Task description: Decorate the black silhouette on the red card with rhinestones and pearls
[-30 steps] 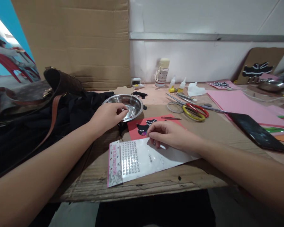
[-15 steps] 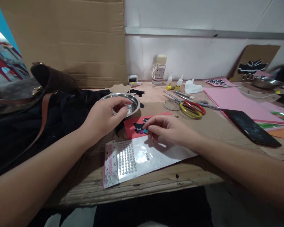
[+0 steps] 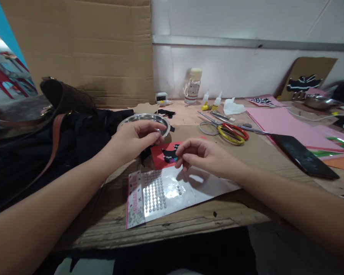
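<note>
My left hand (image 3: 134, 140) is closed in a pinch at the near rim of a small steel bowl (image 3: 137, 119); what it pinches is too small to name. My right hand (image 3: 202, 156) hovers with fingertips pinched together just above a red card (image 3: 158, 155) that bears a black beaded shape (image 3: 169, 154). Below both hands lies a shiny sheet of stick-on pearl beads (image 3: 157, 191) with a pink printed edge.
A brown bag (image 3: 60, 100) and black cloth (image 3: 86, 131) fill the left. Scissors (image 3: 227, 131), glue bottles (image 3: 213, 102), a small bottle (image 3: 192, 86), pink paper (image 3: 286, 124) and a dark phone (image 3: 304, 156) lie to the right. Cardboard stands behind.
My left hand drew back from inside the bowl to its near rim. My right hand lifted off the bead sheet and moved up over the red card.
</note>
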`<state>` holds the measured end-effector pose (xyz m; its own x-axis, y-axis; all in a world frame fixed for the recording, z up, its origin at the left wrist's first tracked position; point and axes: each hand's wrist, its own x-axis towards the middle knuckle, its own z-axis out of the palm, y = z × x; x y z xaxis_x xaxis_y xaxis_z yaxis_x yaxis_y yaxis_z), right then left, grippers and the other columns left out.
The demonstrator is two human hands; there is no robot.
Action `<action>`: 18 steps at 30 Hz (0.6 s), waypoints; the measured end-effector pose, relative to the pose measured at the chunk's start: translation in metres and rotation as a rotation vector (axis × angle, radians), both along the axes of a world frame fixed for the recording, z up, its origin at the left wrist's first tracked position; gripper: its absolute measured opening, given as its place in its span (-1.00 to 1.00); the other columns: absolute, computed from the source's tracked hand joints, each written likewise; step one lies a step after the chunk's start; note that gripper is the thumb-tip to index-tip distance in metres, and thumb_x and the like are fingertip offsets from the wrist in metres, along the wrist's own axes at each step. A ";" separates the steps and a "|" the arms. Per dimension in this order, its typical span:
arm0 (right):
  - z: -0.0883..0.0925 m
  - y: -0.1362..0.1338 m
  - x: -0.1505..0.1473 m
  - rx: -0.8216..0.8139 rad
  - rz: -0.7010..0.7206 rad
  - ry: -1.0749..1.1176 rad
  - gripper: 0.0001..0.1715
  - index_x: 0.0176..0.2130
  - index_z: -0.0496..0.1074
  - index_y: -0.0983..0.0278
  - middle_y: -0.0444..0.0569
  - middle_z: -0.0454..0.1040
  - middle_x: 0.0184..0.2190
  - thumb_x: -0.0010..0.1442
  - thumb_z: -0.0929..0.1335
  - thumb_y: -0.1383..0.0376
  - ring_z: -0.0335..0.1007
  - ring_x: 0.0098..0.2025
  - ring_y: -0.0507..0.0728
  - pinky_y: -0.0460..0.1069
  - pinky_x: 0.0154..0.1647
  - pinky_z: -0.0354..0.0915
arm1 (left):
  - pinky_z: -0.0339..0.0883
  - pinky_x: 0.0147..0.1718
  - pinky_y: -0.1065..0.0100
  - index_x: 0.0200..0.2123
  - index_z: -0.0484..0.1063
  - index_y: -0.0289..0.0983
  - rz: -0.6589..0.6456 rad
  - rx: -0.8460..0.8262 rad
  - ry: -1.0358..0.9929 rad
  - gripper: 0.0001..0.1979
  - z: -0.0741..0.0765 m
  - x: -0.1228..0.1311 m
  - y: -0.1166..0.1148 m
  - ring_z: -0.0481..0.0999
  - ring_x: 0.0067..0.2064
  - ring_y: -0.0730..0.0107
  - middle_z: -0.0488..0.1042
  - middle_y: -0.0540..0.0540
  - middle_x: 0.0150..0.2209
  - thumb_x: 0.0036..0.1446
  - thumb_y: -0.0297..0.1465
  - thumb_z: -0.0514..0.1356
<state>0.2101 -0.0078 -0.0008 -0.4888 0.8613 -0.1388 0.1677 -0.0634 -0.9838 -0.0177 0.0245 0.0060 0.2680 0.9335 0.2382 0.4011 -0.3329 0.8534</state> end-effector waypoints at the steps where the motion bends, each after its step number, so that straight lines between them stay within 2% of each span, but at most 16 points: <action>1: 0.000 0.000 0.000 -0.007 0.001 0.002 -0.81 -0.21 0.39 0.26 -0.14 0.59 -0.39 0.31 0.28 0.53 0.63 -0.43 0.02 -0.13 -0.46 0.45 | 0.52 -0.24 0.35 -0.04 0.61 -0.26 -0.009 -0.007 0.001 -0.69 0.000 0.000 0.000 0.65 -0.28 0.32 0.69 -0.08 -0.29 0.18 -0.32 0.26; 3: -0.002 0.001 0.001 -0.005 0.010 0.004 -0.82 -0.18 0.40 0.26 -0.13 0.60 -0.37 0.34 0.27 0.51 0.64 -0.42 0.02 -0.13 -0.46 0.45 | 0.52 -0.22 0.33 -0.07 0.62 -0.25 0.003 0.033 0.052 -0.72 0.002 -0.005 0.003 0.64 -0.27 0.31 0.68 -0.08 -0.28 0.19 -0.32 0.23; 5: -0.006 0.004 0.002 0.022 0.023 0.012 -0.88 -0.19 0.40 0.27 -0.13 0.59 -0.37 0.37 0.29 0.44 0.64 -0.42 0.02 -0.12 -0.45 0.44 | 0.50 -0.15 0.30 -0.11 0.64 -0.22 0.071 0.155 0.175 -0.74 0.005 -0.017 0.011 0.64 -0.22 0.26 0.69 -0.09 -0.22 0.22 -0.30 0.22; 8: -0.010 0.007 0.003 0.091 0.031 0.016 -0.92 -0.23 0.41 0.28 -0.14 0.58 -0.39 0.38 0.33 0.38 0.61 -0.41 -0.01 -0.12 -0.38 0.44 | 0.43 -0.01 0.20 -0.05 0.64 -0.21 0.198 0.346 0.491 -0.69 0.002 -0.037 0.029 0.61 -0.07 0.14 0.68 -0.12 -0.09 0.26 -0.21 0.22; 9: -0.011 0.008 0.003 0.112 0.030 0.009 -0.91 -0.25 0.41 0.28 -0.14 0.57 -0.40 0.37 0.34 0.37 0.59 -0.40 -0.02 -0.13 -0.37 0.43 | 0.41 0.03 0.19 0.01 0.62 -0.23 0.161 0.321 0.574 -0.65 0.000 -0.042 0.035 0.60 -0.02 0.12 0.66 -0.14 -0.02 0.28 -0.20 0.21; 11: -0.012 0.008 0.003 0.138 0.035 -0.015 -0.91 -0.25 0.42 0.28 -0.13 0.57 -0.40 0.37 0.34 0.37 0.57 -0.38 -0.03 -0.15 -0.40 0.38 | 0.45 -0.08 0.21 -0.02 0.63 -0.27 0.101 0.258 0.635 -0.66 -0.007 -0.047 0.043 0.63 -0.14 0.14 0.68 -0.16 -0.10 0.22 -0.24 0.27; 12: -0.013 0.008 0.002 0.140 0.042 -0.027 -0.91 -0.25 0.43 0.28 -0.12 0.56 -0.40 0.37 0.34 0.36 0.56 -0.37 -0.02 -0.15 -0.44 0.35 | 0.45 -0.11 0.20 0.04 0.61 -0.25 0.030 0.222 0.715 -0.63 -0.011 -0.046 0.045 0.63 -0.15 0.12 0.69 -0.16 -0.10 0.21 -0.24 0.28; 15: -0.014 0.007 0.002 0.138 0.066 -0.049 -0.92 -0.24 0.42 0.27 -0.11 0.56 -0.39 0.36 0.34 0.35 0.55 -0.38 -0.01 -0.14 -0.47 0.30 | 0.42 -0.04 0.17 0.11 0.58 -0.19 -0.046 0.251 0.782 -0.60 -0.019 -0.040 0.044 0.61 -0.06 0.09 0.65 -0.14 -0.01 0.19 -0.31 0.28; 18: -0.015 0.007 0.002 0.140 0.077 -0.056 -0.91 -0.24 0.42 0.28 -0.10 0.56 -0.40 0.36 0.33 0.35 0.53 -0.39 -0.02 -0.13 -0.42 0.34 | 0.40 -0.01 0.18 0.12 0.56 -0.17 -0.072 0.296 0.807 -0.62 -0.022 -0.035 0.042 0.60 -0.02 0.11 0.63 -0.13 0.04 0.24 -0.33 0.26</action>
<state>0.2117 -0.0003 -0.0160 -0.5489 0.8345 -0.0489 0.2218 0.0889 -0.9710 -0.0526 0.0661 -0.0162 0.5163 0.8372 0.1805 0.8168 -0.5447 0.1900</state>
